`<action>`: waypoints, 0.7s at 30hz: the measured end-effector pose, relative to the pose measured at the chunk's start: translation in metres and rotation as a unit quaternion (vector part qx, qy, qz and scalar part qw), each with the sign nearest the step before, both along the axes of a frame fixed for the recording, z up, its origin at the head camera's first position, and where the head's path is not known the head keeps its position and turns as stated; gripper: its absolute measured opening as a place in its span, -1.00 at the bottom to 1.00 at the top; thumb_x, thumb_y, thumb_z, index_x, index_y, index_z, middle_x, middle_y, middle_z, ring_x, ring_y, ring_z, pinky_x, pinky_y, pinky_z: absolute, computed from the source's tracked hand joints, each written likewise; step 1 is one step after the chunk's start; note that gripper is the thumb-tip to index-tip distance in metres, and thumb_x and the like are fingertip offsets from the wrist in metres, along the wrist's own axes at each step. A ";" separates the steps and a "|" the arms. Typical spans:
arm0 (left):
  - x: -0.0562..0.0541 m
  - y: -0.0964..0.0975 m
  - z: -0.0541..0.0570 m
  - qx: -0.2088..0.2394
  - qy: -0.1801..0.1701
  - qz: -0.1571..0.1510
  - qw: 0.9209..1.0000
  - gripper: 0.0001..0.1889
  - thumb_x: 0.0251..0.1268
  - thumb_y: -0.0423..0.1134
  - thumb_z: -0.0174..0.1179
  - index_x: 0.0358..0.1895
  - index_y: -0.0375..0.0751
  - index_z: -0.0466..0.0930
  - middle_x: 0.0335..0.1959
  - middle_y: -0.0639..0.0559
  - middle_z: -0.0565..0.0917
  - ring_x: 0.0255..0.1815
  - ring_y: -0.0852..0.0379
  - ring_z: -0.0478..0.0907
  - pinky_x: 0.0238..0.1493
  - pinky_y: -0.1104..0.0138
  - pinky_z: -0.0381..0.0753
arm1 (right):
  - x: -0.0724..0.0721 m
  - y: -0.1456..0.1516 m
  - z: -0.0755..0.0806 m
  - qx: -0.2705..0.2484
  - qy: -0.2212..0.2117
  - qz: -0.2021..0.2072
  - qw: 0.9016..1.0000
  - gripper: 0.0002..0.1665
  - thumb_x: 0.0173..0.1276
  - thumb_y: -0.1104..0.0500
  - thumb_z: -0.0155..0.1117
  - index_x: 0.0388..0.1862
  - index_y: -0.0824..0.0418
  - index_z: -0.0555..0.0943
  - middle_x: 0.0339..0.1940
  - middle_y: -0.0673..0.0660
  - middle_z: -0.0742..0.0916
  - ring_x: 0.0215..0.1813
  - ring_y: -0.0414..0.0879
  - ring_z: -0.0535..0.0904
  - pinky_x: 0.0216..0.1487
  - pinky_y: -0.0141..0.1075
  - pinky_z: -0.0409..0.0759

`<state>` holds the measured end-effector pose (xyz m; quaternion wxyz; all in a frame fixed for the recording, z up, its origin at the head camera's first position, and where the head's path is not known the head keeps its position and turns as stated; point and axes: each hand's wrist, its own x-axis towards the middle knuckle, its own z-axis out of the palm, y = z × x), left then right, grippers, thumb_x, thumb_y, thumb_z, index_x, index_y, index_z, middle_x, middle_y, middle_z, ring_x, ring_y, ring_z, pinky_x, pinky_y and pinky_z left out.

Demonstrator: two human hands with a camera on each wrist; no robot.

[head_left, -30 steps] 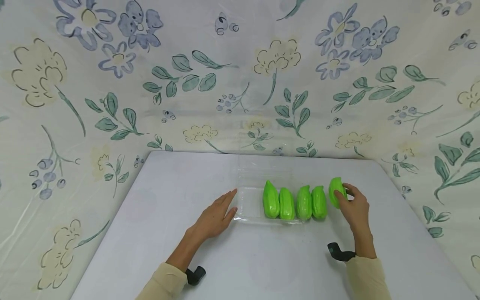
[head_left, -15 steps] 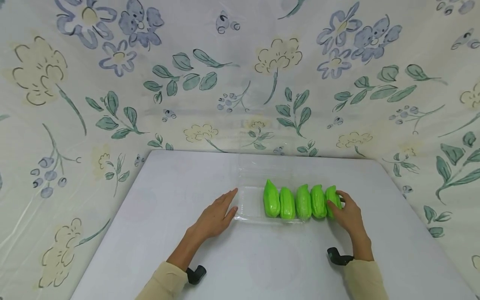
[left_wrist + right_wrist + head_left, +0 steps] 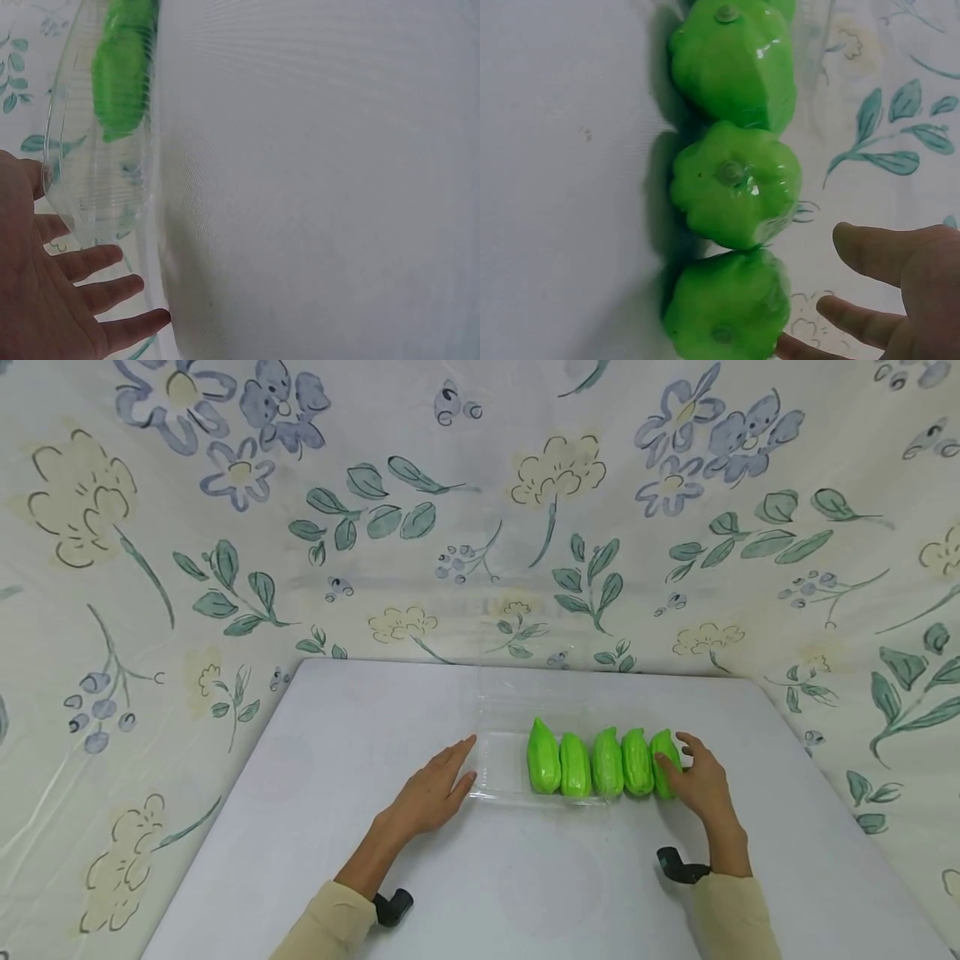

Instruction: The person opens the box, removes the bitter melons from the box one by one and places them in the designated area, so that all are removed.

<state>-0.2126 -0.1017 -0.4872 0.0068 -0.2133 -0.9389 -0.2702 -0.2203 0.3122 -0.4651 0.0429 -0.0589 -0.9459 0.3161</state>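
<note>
In the head view, several bright green, ribbed gourd-like vegetables stand in a row. The two leftmost gourds (image 3: 543, 758) are in a clear plastic clamshell container (image 3: 504, 764) whose lid stands raised at the back. The others continue the row rightward, past the container's right end. My right hand (image 3: 702, 785) is beside the rightmost gourd (image 3: 664, 760), its fingers spread; the thumb overlaps that gourd's side, and in the right wrist view a fingertip reaches the nearest gourd (image 3: 727, 307). My left hand (image 3: 427, 789) lies with straight fingers against the container's left end.
The white table (image 3: 525, 877) has its back edge below a floral cloth (image 3: 480, 527) that hangs behind. A black wrist camera (image 3: 393, 908) sits by the left cuff, another wrist camera (image 3: 681, 866) by the right.
My right hand has brought the gourd it held left and down to the row's right end, then loosened its fingers and drawn slightly right. The left hand stays in place.
</note>
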 end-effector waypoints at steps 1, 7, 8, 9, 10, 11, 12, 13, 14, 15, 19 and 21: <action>0.000 0.000 0.000 0.000 0.001 0.000 1.000 -0.38 0.57 0.00 -0.08 0.57 -0.09 0.06 0.46 -0.19 0.29 0.45 -0.17 0.23 0.36 -0.02 0.28 | -0.001 -0.001 0.001 0.000 0.003 0.001 1.000 -0.23 0.52 -0.02 0.09 0.47 0.44 0.15 0.29 0.64 0.37 0.13 0.51 0.47 0.03 0.27 0.48; -0.002 0.000 0.001 -0.002 -0.001 -0.001 1.000 -0.38 0.57 0.00 -0.08 0.57 -0.09 0.06 0.46 -0.20 0.28 0.45 -0.17 0.23 0.36 -0.02 0.27 | -0.006 -0.007 0.010 -0.002 0.033 -0.003 0.999 -0.27 0.51 0.03 0.12 0.46 0.44 0.20 0.27 0.62 0.40 0.08 0.49 0.51 -0.01 0.25 0.52; -0.002 0.000 0.000 -0.002 -0.002 -0.001 1.000 -0.38 0.57 0.00 -0.08 0.57 -0.09 0.06 0.46 -0.20 0.28 0.45 -0.17 0.22 0.36 -0.02 0.27 | -0.007 -0.009 0.012 -0.001 0.040 -0.004 0.999 -0.28 0.51 0.04 0.13 0.45 0.44 0.21 0.27 0.61 0.41 0.08 0.49 0.52 -0.02 0.25 0.52; -0.002 0.000 0.000 -0.001 -0.001 -0.001 1.000 -0.38 0.57 0.00 -0.08 0.57 -0.09 0.06 0.46 -0.20 0.28 0.45 -0.17 0.22 0.36 -0.02 0.27 | -0.007 -0.011 0.013 0.000 0.046 -0.005 0.999 -0.28 0.50 0.05 0.14 0.45 0.44 0.22 0.26 0.61 0.42 0.07 0.48 0.52 -0.03 0.24 0.53; -0.002 0.000 0.000 -0.001 -0.002 -0.001 1.000 -0.38 0.57 0.00 -0.08 0.57 -0.09 0.06 0.46 -0.20 0.28 0.45 -0.17 0.22 0.36 -0.02 0.27 | -0.008 -0.012 0.014 -0.002 0.051 -0.006 0.999 -0.29 0.50 0.06 0.15 0.44 0.44 0.23 0.26 0.61 0.43 0.07 0.48 0.53 -0.03 0.24 0.53; -0.002 0.000 0.000 0.000 -0.002 -0.001 1.000 -0.38 0.57 0.00 -0.08 0.57 -0.09 0.06 0.46 -0.20 0.28 0.45 -0.17 0.22 0.36 -0.02 0.27 | -0.009 -0.014 0.015 -0.003 0.056 -0.007 0.998 -0.30 0.49 0.07 0.16 0.43 0.44 0.24 0.25 0.61 0.43 0.07 0.48 0.53 -0.04 0.24 0.53; -0.002 0.000 0.000 0.001 -0.003 -0.001 1.000 -0.38 0.57 0.00 -0.08 0.57 -0.09 0.06 0.46 -0.20 0.28 0.45 -0.17 0.22 0.36 -0.02 0.27 | -0.010 -0.016 0.015 -0.004 0.058 -0.008 0.998 -0.30 0.49 0.08 0.16 0.43 0.44 0.25 0.25 0.60 0.44 0.07 0.48 0.53 -0.04 0.24 0.53; -0.002 0.000 0.000 0.001 -0.004 -0.001 1.000 -0.38 0.57 0.00 -0.08 0.57 -0.09 0.05 0.46 -0.20 0.28 0.45 -0.17 0.22 0.36 -0.03 0.27 | -0.010 -0.017 0.016 -0.006 0.058 -0.010 0.998 -0.31 0.49 0.08 0.16 0.43 0.44 0.25 0.25 0.60 0.44 0.07 0.48 0.53 -0.04 0.24 0.53; -0.002 0.000 0.000 0.001 -0.006 -0.001 1.000 -0.38 0.57 0.00 -0.08 0.57 -0.09 0.05 0.47 -0.20 0.28 0.45 -0.18 0.22 0.36 -0.03 0.27 | -0.010 -0.018 0.017 -0.006 0.057 -0.010 0.998 -0.31 0.49 0.08 0.15 0.43 0.43 0.25 0.26 0.60 0.44 0.08 0.48 0.53 -0.05 0.24 0.54; -0.001 0.000 0.000 0.001 -0.007 -0.001 1.000 -0.38 0.57 0.01 -0.08 0.57 -0.09 0.05 0.47 -0.20 0.27 0.45 -0.18 0.22 0.36 -0.03 0.27 | -0.011 -0.020 0.017 -0.009 0.055 -0.012 0.998 -0.31 0.49 0.09 0.15 0.44 0.43 0.25 0.26 0.60 0.43 0.08 0.47 0.52 -0.04 0.25 0.53; -0.001 0.001 0.000 -0.001 -0.008 0.001 1.000 -0.38 0.57 0.01 -0.09 0.57 -0.08 0.05 0.47 -0.19 0.27 0.46 -0.17 0.21 0.36 -0.03 0.27 | -0.012 -0.025 0.019 -0.012 0.054 -0.012 0.998 -0.30 0.49 0.08 0.14 0.45 0.42 0.24 0.28 0.58 0.43 0.11 0.46 0.51 -0.02 0.24 0.52; -0.001 0.000 0.000 0.000 -0.008 0.001 1.000 -0.38 0.57 0.00 -0.08 0.57 -0.08 0.05 0.47 -0.19 0.27 0.46 -0.17 0.21 0.36 -0.03 0.27 | -0.012 -0.028 0.022 -0.013 0.063 -0.010 0.998 -0.30 0.49 0.08 0.15 0.45 0.41 0.24 0.28 0.56 0.44 0.11 0.45 0.52 -0.01 0.24 0.53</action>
